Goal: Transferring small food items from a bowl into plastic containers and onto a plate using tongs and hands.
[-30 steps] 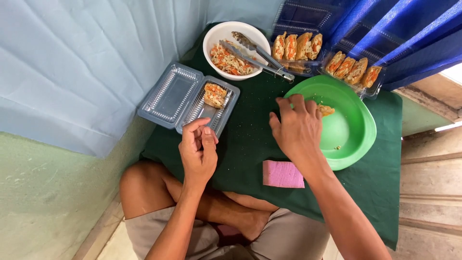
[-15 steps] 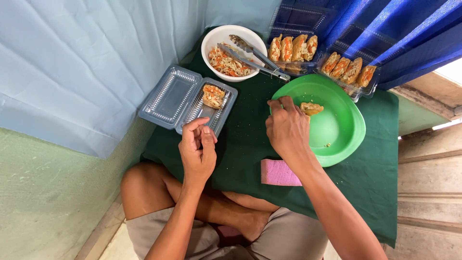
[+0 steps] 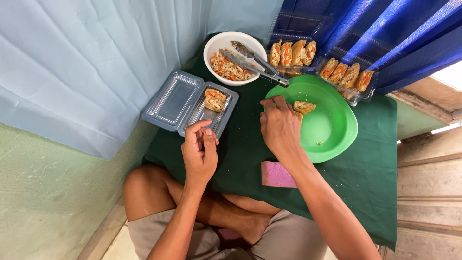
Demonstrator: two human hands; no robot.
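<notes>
Left hand (image 3: 199,153) pinches the clear tray (image 3: 192,102)'s edge; right hand (image 3: 280,126) grips stuffed tofu (image 3: 304,106) in green plate (image 3: 337,139).

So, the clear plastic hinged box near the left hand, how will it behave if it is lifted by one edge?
The clear thin plastic hinged box would probably flex, its ribbed walls looking flimsy. It likely weighs little, holding just one stuffed piece. The open lid may flop at the hinge.

Bowl: white bowl (image 3: 214,48), round, with shredded orange-and-pale filling, at the far edge of the cloth.
Tongs: metal tongs (image 3: 257,63), lying across the bowl's rim.
Sponge: pink sponge (image 3: 276,174), flat on the green cloth (image 3: 365,168).
Backdrop: pale blue sheet (image 3: 96,58) left, blue curtain (image 3: 385,33) right.
</notes>
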